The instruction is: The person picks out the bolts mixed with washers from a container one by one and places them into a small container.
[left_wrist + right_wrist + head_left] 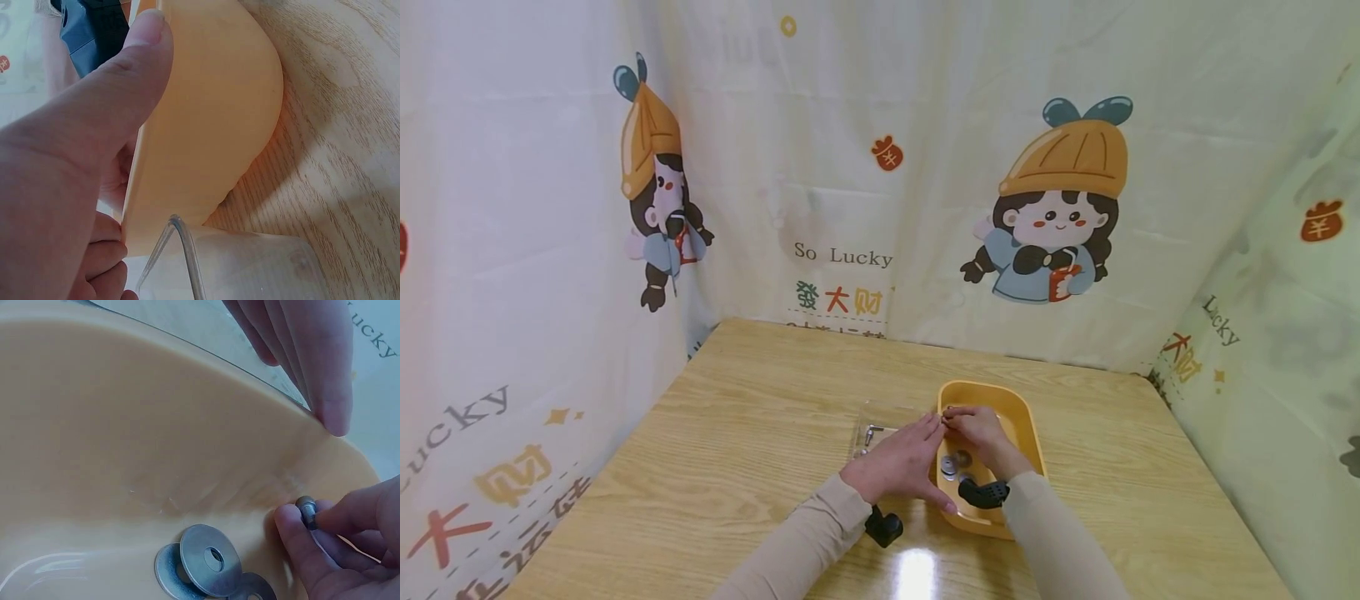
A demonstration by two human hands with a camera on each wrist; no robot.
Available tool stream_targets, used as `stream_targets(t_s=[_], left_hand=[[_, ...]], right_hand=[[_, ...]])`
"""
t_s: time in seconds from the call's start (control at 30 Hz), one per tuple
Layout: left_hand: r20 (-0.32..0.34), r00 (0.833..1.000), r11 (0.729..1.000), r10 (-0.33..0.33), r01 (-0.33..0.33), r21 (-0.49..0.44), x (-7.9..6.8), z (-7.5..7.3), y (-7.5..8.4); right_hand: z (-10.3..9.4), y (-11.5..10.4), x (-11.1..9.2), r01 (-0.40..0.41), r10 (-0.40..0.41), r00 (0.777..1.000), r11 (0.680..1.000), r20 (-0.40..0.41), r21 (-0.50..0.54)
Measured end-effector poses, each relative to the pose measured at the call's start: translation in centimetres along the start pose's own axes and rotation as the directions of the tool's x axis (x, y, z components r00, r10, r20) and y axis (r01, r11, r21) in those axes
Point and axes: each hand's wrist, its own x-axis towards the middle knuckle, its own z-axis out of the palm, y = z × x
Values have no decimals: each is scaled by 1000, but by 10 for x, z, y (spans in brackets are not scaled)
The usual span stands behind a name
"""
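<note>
My right hand (pixel 981 429) reaches into the orange plastic bin (pixel 1028 417). Its thumb and fingertips pinch a small metal bolt (pixel 307 511), held close to the bin's inner wall. My left hand (pixel 906 458) spans the bin's left rim, the thumb (pixel 147 37) lying along the near part of the rim. In the right wrist view its straight fingers (pixel 322 369) touch the rim farther along. Several round metal washers (pixel 210 559) lie overlapping on the bin floor, near the right hand.
A clear plastic box (pixel 859 429) sits against the bin's left side, partly covered by my left hand, with small metal parts (pixel 872 432) inside. Both stand on a wood-grain table (pixel 760 400). Printed curtains (pixel 925 208) enclose the table at the back and sides.
</note>
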Motion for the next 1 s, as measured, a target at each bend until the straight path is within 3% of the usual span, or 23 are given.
stream_targets(t_s=[0.37, 0.77, 1.0], left_hand=[[-6, 1000, 1000, 14, -14, 0, 2, 2, 0], [-23, 1000, 1000, 14, -15, -4, 1, 3, -1], [-29, 999, 1000, 14, -15, -23, 1, 6, -2]], right_hand=[[-5, 4, 1, -12, 12, 1000, 999, 10, 40], [-11, 5, 0, 14, -24, 999, 980, 47, 200], [-12, 4, -2, -19, 9, 999, 968, 44, 251]])
